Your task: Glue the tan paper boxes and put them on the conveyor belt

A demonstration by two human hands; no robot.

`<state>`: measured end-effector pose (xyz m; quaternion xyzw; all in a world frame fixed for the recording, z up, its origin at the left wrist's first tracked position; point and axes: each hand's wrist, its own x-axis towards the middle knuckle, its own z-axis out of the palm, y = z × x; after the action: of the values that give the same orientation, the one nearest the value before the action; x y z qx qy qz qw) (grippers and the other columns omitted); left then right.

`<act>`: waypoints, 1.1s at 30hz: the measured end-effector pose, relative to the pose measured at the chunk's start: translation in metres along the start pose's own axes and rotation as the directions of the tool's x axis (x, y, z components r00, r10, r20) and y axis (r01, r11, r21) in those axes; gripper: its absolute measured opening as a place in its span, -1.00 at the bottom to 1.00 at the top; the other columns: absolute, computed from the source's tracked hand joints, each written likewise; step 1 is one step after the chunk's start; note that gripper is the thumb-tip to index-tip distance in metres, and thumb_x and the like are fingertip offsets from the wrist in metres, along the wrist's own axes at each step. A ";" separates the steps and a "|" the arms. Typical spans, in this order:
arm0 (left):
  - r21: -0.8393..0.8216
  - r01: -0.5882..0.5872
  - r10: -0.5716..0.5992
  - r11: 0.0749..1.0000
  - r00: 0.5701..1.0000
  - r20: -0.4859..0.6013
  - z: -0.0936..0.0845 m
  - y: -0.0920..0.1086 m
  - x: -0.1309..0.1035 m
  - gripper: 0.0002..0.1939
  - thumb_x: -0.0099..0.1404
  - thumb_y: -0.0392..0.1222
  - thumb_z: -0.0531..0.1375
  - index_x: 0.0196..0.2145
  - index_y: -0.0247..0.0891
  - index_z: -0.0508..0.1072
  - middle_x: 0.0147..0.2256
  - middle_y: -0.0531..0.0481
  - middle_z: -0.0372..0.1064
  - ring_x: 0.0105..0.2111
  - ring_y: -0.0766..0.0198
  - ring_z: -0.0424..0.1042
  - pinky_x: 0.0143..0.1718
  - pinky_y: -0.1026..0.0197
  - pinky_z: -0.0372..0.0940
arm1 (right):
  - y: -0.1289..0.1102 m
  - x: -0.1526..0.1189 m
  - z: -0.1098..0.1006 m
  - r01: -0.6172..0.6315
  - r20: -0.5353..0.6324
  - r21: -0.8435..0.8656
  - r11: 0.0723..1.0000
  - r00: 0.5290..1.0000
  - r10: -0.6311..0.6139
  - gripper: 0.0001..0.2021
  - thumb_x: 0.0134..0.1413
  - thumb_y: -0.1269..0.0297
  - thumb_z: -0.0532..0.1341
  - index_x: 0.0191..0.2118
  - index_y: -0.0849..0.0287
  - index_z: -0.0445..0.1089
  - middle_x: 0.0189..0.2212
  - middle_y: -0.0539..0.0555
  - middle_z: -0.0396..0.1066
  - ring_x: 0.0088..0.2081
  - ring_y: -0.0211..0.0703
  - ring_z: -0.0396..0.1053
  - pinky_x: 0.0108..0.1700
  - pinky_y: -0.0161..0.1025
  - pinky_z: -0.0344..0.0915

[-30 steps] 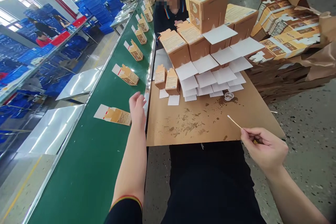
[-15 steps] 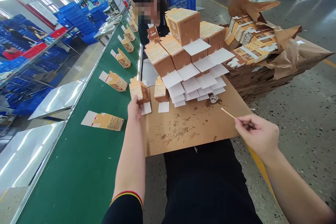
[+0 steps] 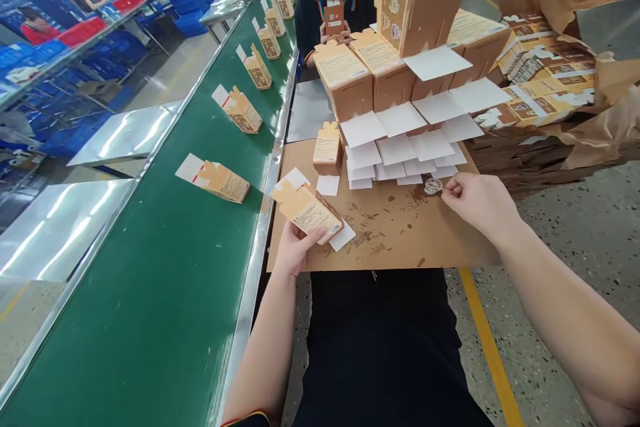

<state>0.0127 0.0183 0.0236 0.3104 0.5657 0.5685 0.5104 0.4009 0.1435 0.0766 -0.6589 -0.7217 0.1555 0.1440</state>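
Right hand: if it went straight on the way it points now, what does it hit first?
Most likely the clear dish on the cardboard, just ahead of the right hand's fingers. One view, so height clearance is unclear.

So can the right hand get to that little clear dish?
Probably yes: the right hand is just beside the little clear dish, and nothing seems to stand between them.

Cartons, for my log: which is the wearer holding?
The tilted carton over the brown sheet's left side: the left hand grips it, unlike the small carton standing beside the stack or the cartons on the green belt.
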 end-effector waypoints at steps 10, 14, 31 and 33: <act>0.048 -0.023 0.024 0.999 0.999 -0.023 0.004 -0.007 0.011 -0.21 -0.08 0.01 0.74 0.05 -0.18 0.56 0.10 -0.24 0.67 0.18 -0.16 0.66 0.28 -0.20 0.52 | -0.043 -0.089 0.041 0.293 -0.254 0.346 0.891 0.944 -0.212 -0.82 0.35 0.19 0.29 -0.28 0.04 0.61 -0.43 0.07 0.62 -0.43 -0.07 0.56 -0.35 -0.15 0.52; 0.069 -0.033 0.035 0.997 0.999 -0.028 0.006 -0.006 0.010 -0.22 -0.08 0.01 0.74 0.03 -0.18 0.55 0.10 -0.24 0.66 0.16 -0.16 0.66 0.25 -0.19 0.54 | -0.089 -0.125 0.103 0.423 -0.205 0.443 0.790 0.906 -0.370 -0.75 0.40 0.32 0.21 -0.36 0.04 0.52 -0.49 0.01 0.55 -0.50 -0.20 0.45 -0.39 -0.25 0.45; 0.176 -0.109 0.109 0.978 0.994 0.011 0.014 -0.006 -0.006 -0.12 -0.04 -0.03 0.71 0.15 -0.11 0.43 0.16 -0.23 0.59 0.21 -0.16 0.62 0.24 -0.18 0.52 | -0.076 -0.123 0.121 0.415 -0.329 0.441 0.796 0.900 -0.287 -0.78 0.39 0.40 0.24 -0.34 0.04 0.48 -0.48 -0.01 0.52 -0.48 -0.20 0.46 -0.38 -0.27 0.42; 0.274 -0.137 0.142 0.952 0.990 0.001 0.016 -0.007 -0.013 -0.12 -0.04 -0.06 0.71 0.15 -0.11 0.42 0.15 -0.22 0.57 0.22 -0.18 0.60 0.24 -0.17 0.51 | -0.070 -0.124 0.115 0.382 -0.358 0.453 0.805 0.905 -0.228 -0.78 0.38 0.35 0.26 -0.36 0.03 0.50 -0.50 -0.01 0.52 -0.51 -0.20 0.44 -0.39 -0.25 0.45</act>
<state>0.0330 0.0101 0.0221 0.4117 0.6201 0.5226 0.4159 0.3013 0.0101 0.0007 -0.4855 -0.7225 0.2196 0.4405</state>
